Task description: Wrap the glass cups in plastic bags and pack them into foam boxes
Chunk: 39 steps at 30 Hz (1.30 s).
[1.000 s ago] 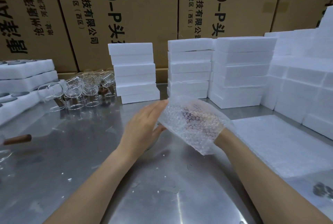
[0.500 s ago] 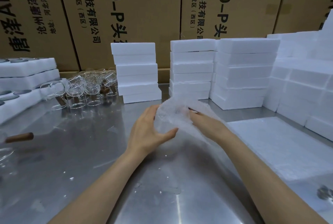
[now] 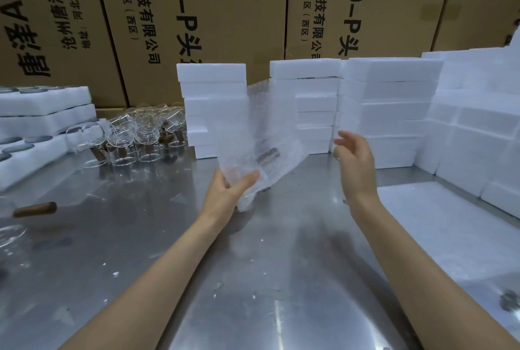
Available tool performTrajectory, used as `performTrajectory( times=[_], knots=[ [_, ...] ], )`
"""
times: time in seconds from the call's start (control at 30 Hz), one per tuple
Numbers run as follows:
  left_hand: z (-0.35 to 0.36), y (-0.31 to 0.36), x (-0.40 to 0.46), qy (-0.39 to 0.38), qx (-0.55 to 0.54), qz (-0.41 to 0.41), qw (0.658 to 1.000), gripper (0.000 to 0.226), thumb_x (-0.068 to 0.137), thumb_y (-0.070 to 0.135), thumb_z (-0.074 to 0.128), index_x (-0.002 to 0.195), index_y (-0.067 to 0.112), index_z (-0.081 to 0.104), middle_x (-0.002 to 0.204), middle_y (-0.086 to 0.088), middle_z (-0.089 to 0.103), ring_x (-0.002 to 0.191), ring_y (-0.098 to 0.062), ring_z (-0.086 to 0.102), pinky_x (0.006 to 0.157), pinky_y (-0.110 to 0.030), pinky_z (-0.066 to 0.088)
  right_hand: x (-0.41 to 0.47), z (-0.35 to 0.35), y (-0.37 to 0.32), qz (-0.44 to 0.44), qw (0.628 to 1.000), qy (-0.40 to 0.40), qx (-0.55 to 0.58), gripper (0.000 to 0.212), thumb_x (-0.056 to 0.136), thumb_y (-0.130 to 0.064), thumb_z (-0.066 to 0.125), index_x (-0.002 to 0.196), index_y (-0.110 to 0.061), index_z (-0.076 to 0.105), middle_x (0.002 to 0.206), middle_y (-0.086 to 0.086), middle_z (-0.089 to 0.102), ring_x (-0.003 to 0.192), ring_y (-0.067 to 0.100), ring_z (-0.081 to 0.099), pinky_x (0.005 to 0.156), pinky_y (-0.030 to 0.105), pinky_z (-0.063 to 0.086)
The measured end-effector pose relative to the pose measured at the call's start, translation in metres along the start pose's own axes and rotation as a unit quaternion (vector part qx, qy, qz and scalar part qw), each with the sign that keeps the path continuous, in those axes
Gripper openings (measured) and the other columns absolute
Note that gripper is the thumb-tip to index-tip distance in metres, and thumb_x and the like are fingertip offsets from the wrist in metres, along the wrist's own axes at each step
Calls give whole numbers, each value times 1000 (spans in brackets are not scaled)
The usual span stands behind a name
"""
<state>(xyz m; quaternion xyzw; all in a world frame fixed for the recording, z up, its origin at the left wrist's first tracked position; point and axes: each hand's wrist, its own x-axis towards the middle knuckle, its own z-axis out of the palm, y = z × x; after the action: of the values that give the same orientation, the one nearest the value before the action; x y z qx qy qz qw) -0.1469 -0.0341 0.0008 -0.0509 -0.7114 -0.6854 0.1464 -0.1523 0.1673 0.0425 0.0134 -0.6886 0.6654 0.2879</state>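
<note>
My left hand [image 3: 228, 192] pinches the lower corner of a clear bubble-wrap bag [image 3: 261, 138], which stands up in the air over the steel table [image 3: 168, 251], blurred by motion. To the right of the bag my right hand [image 3: 356, 164] hovers with relaxed fingers and holds nothing. Several glass cups with brown wooden handles [image 3: 140, 136] cluster at the back left. Stacks of white foam boxes [image 3: 388, 113] line the back and right.
Open foam trays with round dark wells [image 3: 31, 136] lie at the left edge. A cup with a wooden handle [image 3: 33, 209] lies on its side at the near left. A pile of flat bubble bags [image 3: 439, 223] covers the table's right. Cardboard cartons [image 3: 197, 20] wall the back.
My right hand was inside the bag a second ago, then came out and let go. The bag now hangs from my left hand alone, swung upward.
</note>
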Motion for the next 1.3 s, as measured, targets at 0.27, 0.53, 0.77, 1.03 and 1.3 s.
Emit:
performTrajectory(
  times=[0.27, 0.53, 0.77, 1.03, 1.3],
  knots=[
    [11, -7, -7, -175, 33, 25, 984, 60, 61, 27, 81, 116, 15, 59, 109, 2, 70, 98, -8, 67, 80, -19, 51, -5, 8, 9, -8, 982, -187, -38, 27, 78, 1, 57, 69, -22, 68, 51, -15, 61, 49, 0, 55, 46, 9, 41],
    [20, -9, -14, -174, 178, 49, 967, 76, 51, 52, 77, 119, 26, 53, 114, 11, 65, 105, -8, 62, 94, -36, 51, -9, 13, 8, -22, 976, -204, -75, 59, 91, 11, 43, 53, -34, 49, 56, -16, 48, 54, -3, 46, 52, 13, 40],
    [28, -5, -18, -182, 159, 70, 968, 75, 67, 39, 73, 134, 21, 45, 123, 8, 61, 115, -9, 58, 94, -28, 48, -17, 18, 4, 8, 977, -205, -54, 21, 86, 0, 50, 81, -11, 67, 68, -2, 60, 58, 7, 50, 47, 8, 39],
    [29, 0, -19, -176, 64, 42, 981, 73, 71, 38, 72, 136, 18, 44, 128, 9, 58, 115, 3, 55, 88, -8, 43, -23, 23, 7, -24, 948, -251, -193, 33, 94, -24, 43, 75, -6, 64, 81, 17, 65, 77, 25, 53, 81, 36, 42],
    [30, 1, -14, -94, -9, -19, 995, 39, 77, 15, 76, 114, 13, 64, 110, -2, 72, 103, -13, 66, 87, -20, 50, -26, 22, 8, -16, 959, -253, -126, 51, 94, -59, 31, 89, -21, 65, 83, -5, 70, 81, 12, 63, 78, 21, 47]
  ],
)
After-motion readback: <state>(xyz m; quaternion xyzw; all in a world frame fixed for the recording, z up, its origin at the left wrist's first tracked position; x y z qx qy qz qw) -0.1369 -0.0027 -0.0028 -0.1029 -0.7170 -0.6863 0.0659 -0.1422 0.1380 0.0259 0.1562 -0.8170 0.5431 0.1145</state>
